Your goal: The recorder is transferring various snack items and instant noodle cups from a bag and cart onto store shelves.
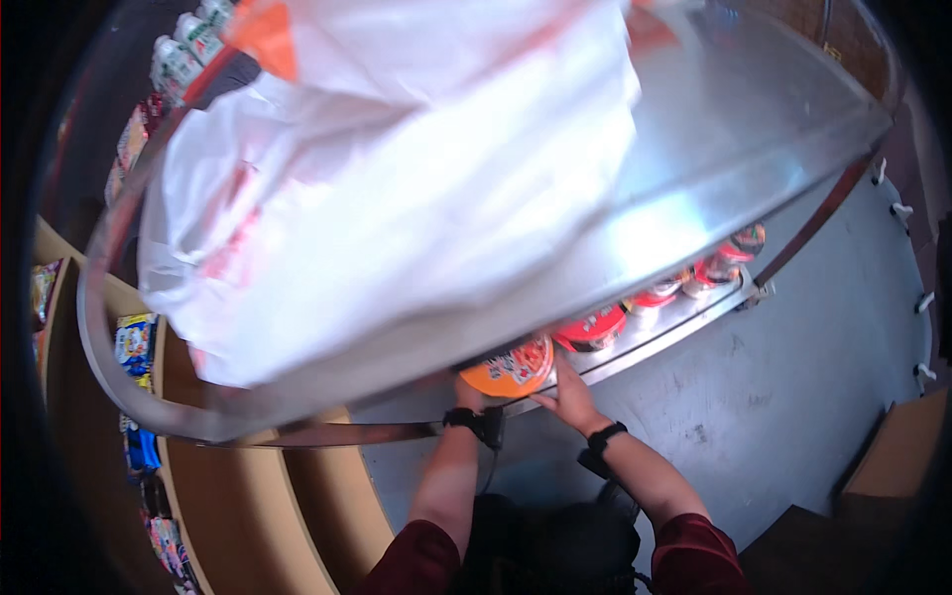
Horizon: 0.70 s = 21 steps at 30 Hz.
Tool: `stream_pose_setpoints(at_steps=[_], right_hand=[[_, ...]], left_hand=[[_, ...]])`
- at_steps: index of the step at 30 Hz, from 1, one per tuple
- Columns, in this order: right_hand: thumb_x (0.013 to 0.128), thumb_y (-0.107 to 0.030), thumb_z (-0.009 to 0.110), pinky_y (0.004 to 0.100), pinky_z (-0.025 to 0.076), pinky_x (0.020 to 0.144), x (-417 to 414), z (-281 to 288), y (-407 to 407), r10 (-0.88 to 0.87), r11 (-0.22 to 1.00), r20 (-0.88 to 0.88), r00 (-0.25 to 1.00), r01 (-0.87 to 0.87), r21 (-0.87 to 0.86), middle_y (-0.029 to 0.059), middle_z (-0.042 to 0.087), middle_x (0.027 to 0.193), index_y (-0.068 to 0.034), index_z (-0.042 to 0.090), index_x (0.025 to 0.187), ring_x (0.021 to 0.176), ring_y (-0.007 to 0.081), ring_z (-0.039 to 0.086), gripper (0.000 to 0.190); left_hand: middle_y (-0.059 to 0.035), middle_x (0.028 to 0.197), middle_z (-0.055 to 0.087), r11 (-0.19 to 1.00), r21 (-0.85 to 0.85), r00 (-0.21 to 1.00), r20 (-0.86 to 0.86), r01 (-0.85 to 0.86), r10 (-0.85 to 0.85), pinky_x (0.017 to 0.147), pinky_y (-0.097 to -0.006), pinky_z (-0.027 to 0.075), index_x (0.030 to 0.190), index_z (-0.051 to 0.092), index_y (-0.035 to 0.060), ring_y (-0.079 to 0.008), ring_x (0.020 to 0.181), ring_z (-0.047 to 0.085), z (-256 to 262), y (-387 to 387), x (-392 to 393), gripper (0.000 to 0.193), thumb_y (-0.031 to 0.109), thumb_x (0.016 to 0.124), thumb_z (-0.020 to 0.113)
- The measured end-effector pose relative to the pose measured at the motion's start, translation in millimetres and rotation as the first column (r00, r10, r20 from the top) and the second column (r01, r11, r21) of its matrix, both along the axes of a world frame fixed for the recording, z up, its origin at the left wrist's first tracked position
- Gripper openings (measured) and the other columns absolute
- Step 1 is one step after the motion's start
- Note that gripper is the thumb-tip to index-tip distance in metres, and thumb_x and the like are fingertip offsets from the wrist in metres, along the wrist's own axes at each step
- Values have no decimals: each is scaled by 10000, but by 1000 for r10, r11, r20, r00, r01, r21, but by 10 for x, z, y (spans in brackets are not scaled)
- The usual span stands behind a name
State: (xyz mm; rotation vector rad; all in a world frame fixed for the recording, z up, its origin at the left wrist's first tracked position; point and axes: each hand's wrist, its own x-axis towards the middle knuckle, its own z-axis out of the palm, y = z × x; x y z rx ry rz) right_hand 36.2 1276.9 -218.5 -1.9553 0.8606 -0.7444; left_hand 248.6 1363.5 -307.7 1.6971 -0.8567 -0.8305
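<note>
An instant noodle bowl with an orange lid is between my hands at the near end of a metal cart's lower shelf. My left hand grips its left side, the fingertips hidden by the bowl and the upper shelf. Against its right side rests my right hand, thumb low and fingers pointing up along the rim. Just beyond is a noodle bowl with a red lid. Several smaller red cup containers line the shelf farther right, partly covered by the upper shelf.
A large white plastic bag covers much of the cart's steel upper shelf, close above my hands. Wooden shelving with packaged snacks stands at the left. White hooks and a cardboard box are on the right.
</note>
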Motion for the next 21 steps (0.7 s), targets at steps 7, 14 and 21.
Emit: stream_pose_setpoints(at_steps=[7,14,21], right_hand=[[737,-382,584,373,368,872,-861,502,332,123,991,-372,920,-95,93,213,494,1077,15,458,1100,1001,344,467,552],[705,-432,566,370,427,794,-3632,-161,418,223,973,-878,424,-152,173,181,564,992,7,573,946,934,307,537,501],[699,-429,584,400,356,865,-3974,2101,-10,355,836,-839,413,262,483,180,442,1123,-30,462,1083,1002,344,461,567]], left_hand=[[-166,1141,461,972,166,874,482,-164,65,905,-374,335,1106,464,32,-284,1079,408,53,442,226,356,258,834,426],[-204,840,574,864,502,990,132,-24,-49,724,-432,428,805,586,26,-362,792,546,2340,797,-696,290,263,783,421],[-158,791,605,393,902,713,156,180,-684,634,-388,452,829,627,48,-266,717,592,3878,1526,86,243,239,726,518]])
